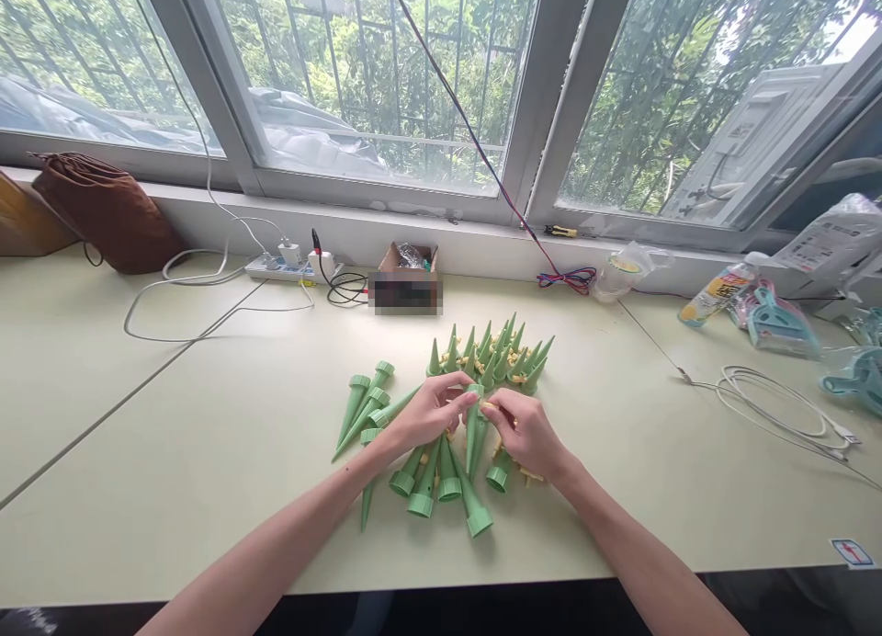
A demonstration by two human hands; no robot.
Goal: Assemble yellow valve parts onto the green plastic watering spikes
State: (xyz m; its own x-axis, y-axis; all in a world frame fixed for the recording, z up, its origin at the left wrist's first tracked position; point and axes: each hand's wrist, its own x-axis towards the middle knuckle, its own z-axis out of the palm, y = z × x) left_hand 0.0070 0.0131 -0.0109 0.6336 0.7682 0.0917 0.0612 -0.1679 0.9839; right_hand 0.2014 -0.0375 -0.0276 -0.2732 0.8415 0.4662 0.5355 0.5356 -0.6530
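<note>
L hand (pixel 435 408) pinches a green spike (pixel 472 434), cap end up, just in front of the standing cluster (pixel 489 375); R hand (pixel 527 429) pinches a yellow bit (pixel 488 406) at the spike's side. The cluster, w/ yellow bits showing, looks done; loose spikes (pixel 355 406) in front & front-L of it seem left to do. Small cardboard box (pixel 430 255) behind cluster: clear plastic (pixel 412 256) inside. Plastic tub (pixel 609 283) behind-R: contents unclear.
</note>
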